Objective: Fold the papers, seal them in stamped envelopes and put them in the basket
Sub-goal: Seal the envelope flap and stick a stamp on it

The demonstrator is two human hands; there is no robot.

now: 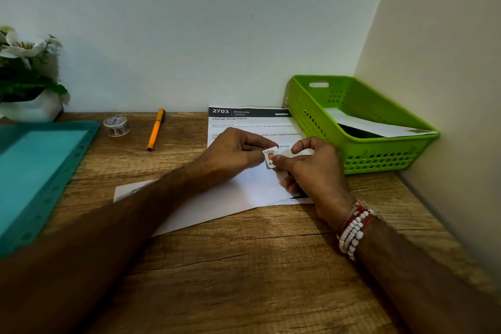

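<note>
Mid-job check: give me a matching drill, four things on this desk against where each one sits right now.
1 stamp
2 orange pen
3 tape roll
4 green basket

A beside the teal tray
B holds a white envelope
C pinched by left hand and right hand
D between tape roll and printed sheet

Pairs: 1-C, 2-D, 3-A, 4-B

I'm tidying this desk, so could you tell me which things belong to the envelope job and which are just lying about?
Job: stamp, pinched by left hand and right hand; white envelope; printed sheet; green basket.
Lying about: orange pen, tape roll, teal tray, potted flowers.
</note>
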